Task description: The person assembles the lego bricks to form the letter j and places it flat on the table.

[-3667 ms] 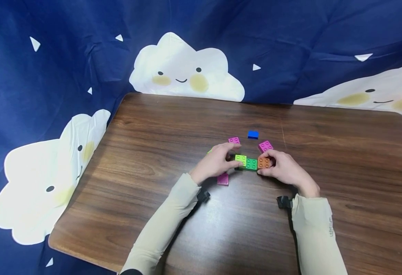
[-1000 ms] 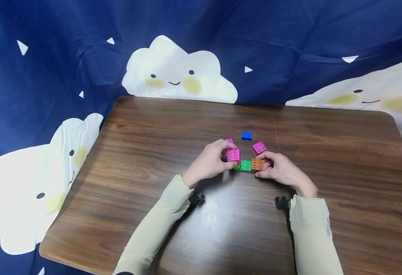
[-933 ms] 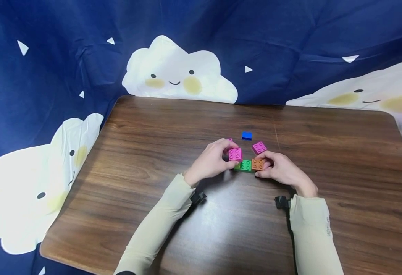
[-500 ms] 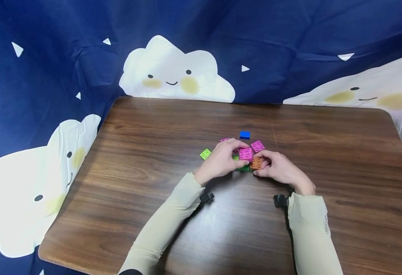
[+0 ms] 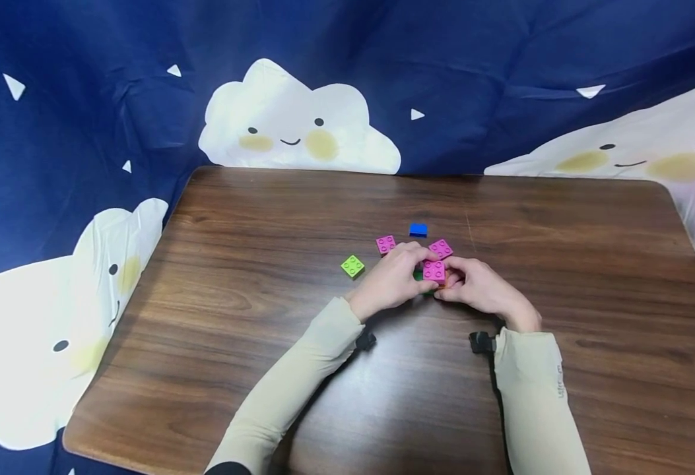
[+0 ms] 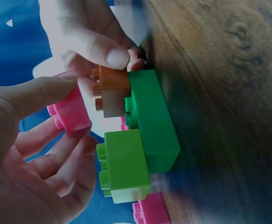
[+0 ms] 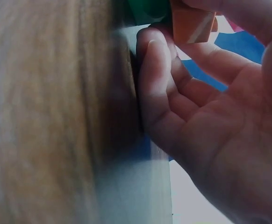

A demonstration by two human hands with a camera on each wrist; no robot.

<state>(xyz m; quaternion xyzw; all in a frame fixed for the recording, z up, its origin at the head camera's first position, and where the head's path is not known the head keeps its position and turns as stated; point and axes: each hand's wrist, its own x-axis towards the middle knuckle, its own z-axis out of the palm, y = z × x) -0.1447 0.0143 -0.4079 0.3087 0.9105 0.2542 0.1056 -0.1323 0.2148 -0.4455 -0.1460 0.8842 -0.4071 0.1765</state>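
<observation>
Between thumb and fingers, my left hand [image 5: 390, 280] pinches a pink toy building brick [image 5: 433, 271], held above the orange brick [image 6: 115, 91] and apart from it in the left wrist view. My right hand [image 5: 488, 289] grips that orange brick, which sits on one end of a longer green brick [image 6: 155, 123]. A lime brick [image 6: 126, 161] sits on the green brick's other end, and green studs show between the two. From above, the held pink brick and my left hand hide most of this stack. The right wrist view shows the orange brick [image 7: 190, 22] at my right fingertips.
On the wooden table [image 5: 252, 277], a loose lime brick [image 5: 352, 266] lies left of my left hand. Two pink bricks, one left [image 5: 385, 245] and one right [image 5: 440, 249], lie just beyond the hands, with a blue brick [image 5: 418, 230] farther back. A blue cloud-print curtain [image 5: 454, 59] hangs behind.
My left hand, on the lime brick earlier, has picked up a pink brick from the table and carried it right, over the orange brick. My right hand has kept its grip on the orange brick.
</observation>
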